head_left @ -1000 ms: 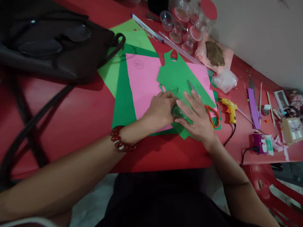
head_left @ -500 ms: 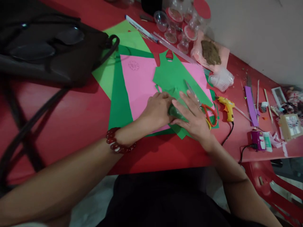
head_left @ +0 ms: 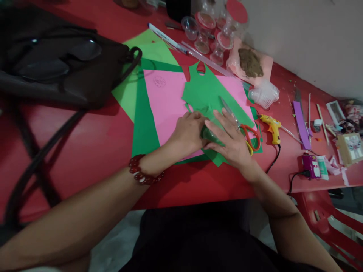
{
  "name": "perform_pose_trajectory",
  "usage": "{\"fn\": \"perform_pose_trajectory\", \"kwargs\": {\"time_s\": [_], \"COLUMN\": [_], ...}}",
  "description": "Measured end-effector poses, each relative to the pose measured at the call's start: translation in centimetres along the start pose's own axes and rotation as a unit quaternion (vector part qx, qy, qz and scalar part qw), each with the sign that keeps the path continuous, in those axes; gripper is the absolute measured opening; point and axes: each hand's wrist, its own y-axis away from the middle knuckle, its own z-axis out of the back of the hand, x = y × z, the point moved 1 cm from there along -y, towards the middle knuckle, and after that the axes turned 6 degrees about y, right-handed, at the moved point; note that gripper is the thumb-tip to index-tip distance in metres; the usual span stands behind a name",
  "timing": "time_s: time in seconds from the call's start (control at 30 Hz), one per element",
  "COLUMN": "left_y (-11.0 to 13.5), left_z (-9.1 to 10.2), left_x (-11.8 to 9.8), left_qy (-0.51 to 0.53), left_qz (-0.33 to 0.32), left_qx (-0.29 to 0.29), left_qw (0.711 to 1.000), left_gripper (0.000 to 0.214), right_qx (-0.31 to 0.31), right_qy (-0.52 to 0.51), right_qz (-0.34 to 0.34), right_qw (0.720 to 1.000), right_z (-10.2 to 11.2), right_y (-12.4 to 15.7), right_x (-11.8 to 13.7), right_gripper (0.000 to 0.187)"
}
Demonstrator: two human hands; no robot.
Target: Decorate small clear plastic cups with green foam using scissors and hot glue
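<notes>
A clear, round plastic cup (head_left: 211, 135) sits on the green paper (head_left: 205, 90) between my hands. My left hand (head_left: 191, 130), below a wrist with a red bead bracelet (head_left: 141, 172), is closed against the cup's left side. Its fingertips are hidden, so I cannot tell what they grip. Lying over the cup's right side, my right hand (head_left: 231, 138) has its fingers stretched and the cup between thumb and index finger. Scissors (head_left: 249, 136) with orange and yellow handles lie partly beneath the right hand. Under the green paper is a pink sheet (head_left: 164, 102) bearing a small drawn flower.
A black bag (head_left: 62, 71) fills the left, with glasses on it. A pen (head_left: 167, 37), clear cups (head_left: 202, 45) and brown material on paper (head_left: 251, 62) line the back. To the right are a yellow glue gun (head_left: 270, 126), stacked cups (head_left: 265, 94) and a purple strip (head_left: 302, 122).
The view has shifted slightly. Both hands stay at the cup in nearly the same pose.
</notes>
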Motion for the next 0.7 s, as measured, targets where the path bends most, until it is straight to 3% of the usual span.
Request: {"fn": "perform_pose_trajectory", "kwargs": {"time_s": [0.33, 0.5, 0.7], "left_y": [0.09, 0.15, 0.15], "left_z": [0.19, 0.35, 0.24], "left_x": [-0.31, -0.44, -0.20], "left_qy": [-0.009, -0.012, -0.007], "left_qz": [0.005, 0.007, 0.011], "left_qx": [-0.006, 0.000, -0.001], "left_qw": [1.000, 1.000, 1.000], "left_gripper": [0.037, 0.037, 0.036], "right_qx": [-0.060, -0.045, -0.078], "right_qy": [0.019, 0.025, 0.020], "right_qz": [0.042, 0.024, 0.044], "right_qw": [0.997, 0.998, 0.996], "right_z": [-0.18, -0.23, -0.29], "right_y": [0.08, 0.09, 0.03], "right_x": [0.07, 0.26, 0.24], "right_gripper": [0.055, 0.054, 0.053]}}
